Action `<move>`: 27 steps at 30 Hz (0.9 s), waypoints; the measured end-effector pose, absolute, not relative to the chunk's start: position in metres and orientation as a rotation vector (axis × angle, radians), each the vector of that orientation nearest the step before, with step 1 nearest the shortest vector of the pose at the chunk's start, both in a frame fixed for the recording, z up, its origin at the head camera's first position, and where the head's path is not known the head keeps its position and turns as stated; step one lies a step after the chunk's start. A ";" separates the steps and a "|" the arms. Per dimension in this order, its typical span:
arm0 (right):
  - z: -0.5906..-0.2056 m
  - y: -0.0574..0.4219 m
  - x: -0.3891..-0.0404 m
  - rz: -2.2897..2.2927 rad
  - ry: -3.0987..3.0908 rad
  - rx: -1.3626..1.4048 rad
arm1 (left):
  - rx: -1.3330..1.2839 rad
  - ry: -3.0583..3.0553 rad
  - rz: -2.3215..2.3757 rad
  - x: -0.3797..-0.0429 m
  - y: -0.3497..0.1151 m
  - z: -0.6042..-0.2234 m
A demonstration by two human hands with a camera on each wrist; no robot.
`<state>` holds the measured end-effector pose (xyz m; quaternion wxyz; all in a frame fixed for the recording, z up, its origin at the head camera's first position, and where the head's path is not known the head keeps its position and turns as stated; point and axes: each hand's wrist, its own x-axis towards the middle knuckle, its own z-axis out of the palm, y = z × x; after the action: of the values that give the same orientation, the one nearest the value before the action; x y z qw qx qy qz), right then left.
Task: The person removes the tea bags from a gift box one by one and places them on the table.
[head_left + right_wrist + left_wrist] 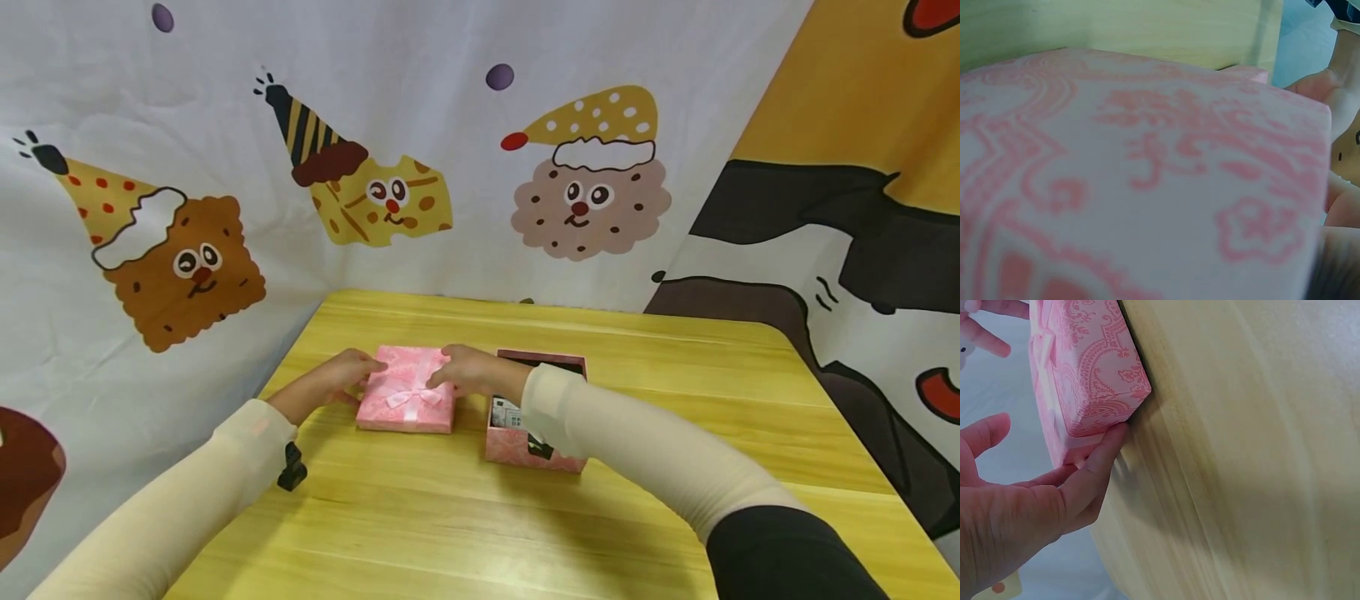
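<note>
A pink patterned gift-box lid point(408, 379) with a ribbon bow lies bow-up on the table. My left hand point(341, 375) is at its left side. In the left wrist view, the left fingers point(1094, 465) touch a corner of the lid point(1107, 369), while the thumb stands apart from it. At the lid's right edge is my right hand point(472, 371), its thumb reaching over the top. Beside the lid, under my right forearm, stands the uncovered pink box point(510, 450) with a printed pale item point(505, 412) inside. The forearm hides part of the box.
The yellow wood-grain table point(420, 517) stands against a white cartoon-printed cloth point(457, 50). A blurred pink patterned box side point(1179, 187) fills most of the right wrist view. A small black device point(292, 468) sits at my left cuff.
</note>
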<state>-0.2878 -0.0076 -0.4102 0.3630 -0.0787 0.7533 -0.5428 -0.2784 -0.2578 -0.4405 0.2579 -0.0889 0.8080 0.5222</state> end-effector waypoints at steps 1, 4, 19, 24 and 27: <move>-0.410 -0.008 -0.287 -1.395 1.929 -0.203 | -0.239 2.190 1.413 -0.278 -0.257 -0.441; -0.410 -0.008 -0.287 -1.369 1.927 -0.214 | -0.224 2.190 1.395 -0.278 -0.257 -0.441; -0.411 -0.006 -0.290 -1.330 1.956 -0.206 | -0.184 2.181 1.410 -0.276 -0.256 -0.443; -0.408 -0.005 -0.288 -1.341 1.959 -0.191 | -0.169 2.175 1.417 -0.276 -0.256 -0.443; -0.407 -0.003 -0.288 -1.345 1.958 -0.185 | -0.169 2.172 1.418 -0.276 -0.257 -0.441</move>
<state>-0.2879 -0.0033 -0.4068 0.3705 -0.0723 0.7634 -0.5242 -0.2760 -0.2568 -0.4414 0.2675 -0.0627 0.8051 0.5257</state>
